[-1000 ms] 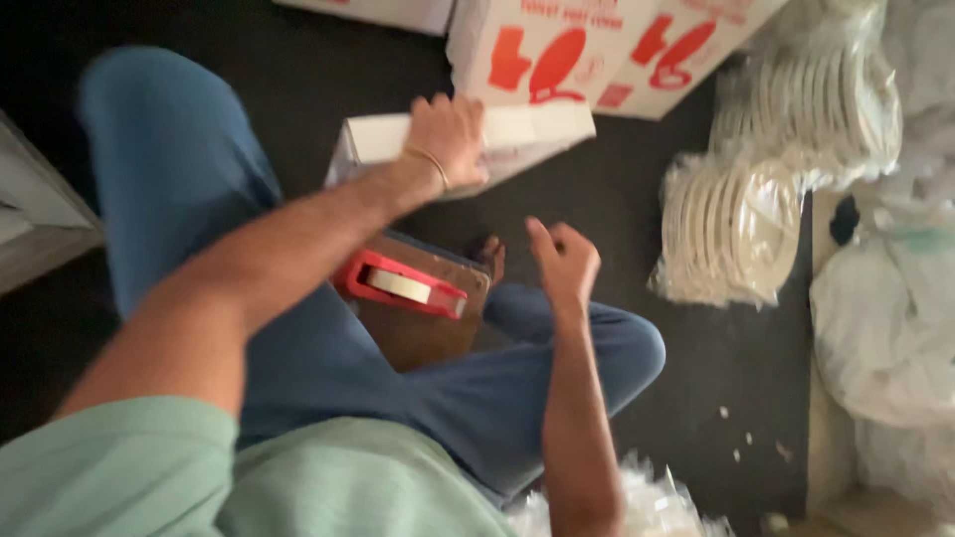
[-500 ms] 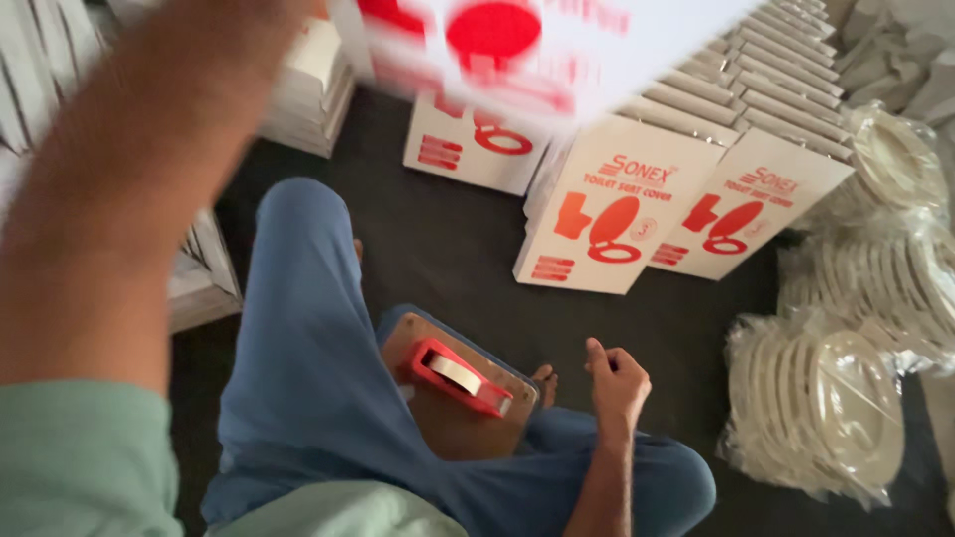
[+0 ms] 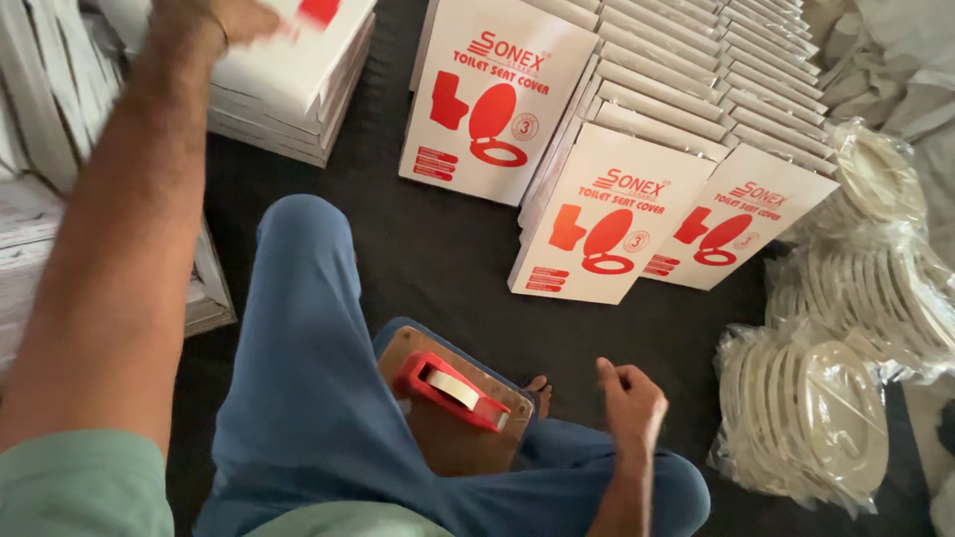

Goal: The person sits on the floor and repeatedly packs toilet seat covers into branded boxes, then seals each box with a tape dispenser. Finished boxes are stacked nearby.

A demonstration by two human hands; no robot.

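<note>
Dark flooring (image 3: 438, 249) runs under you, crowded with rows of white cartons and bagged seats. Your left hand (image 3: 214, 18) is up at the top-left edge, gripping a flat white carton with a red print (image 3: 298, 45), which now rests on the stack of like cartons (image 3: 269, 119) at your left; half a second ago that carton was swinging blurred across the top of the view, and a second ago it lay in front of your knees. So the box has left your lap area and reached the pile. Your right hand (image 3: 629, 400) hangs loosely curled and empty above your right knee, much as before. Just left of it, the red tape dispenser (image 3: 450, 390) lies untouched on the brown wooden board (image 3: 453, 443) between your legs. Farther out stand upright printed cartons (image 3: 492, 99), and to the right, stacks of cream toilet seats in clear plastic (image 3: 806, 418).
</note>
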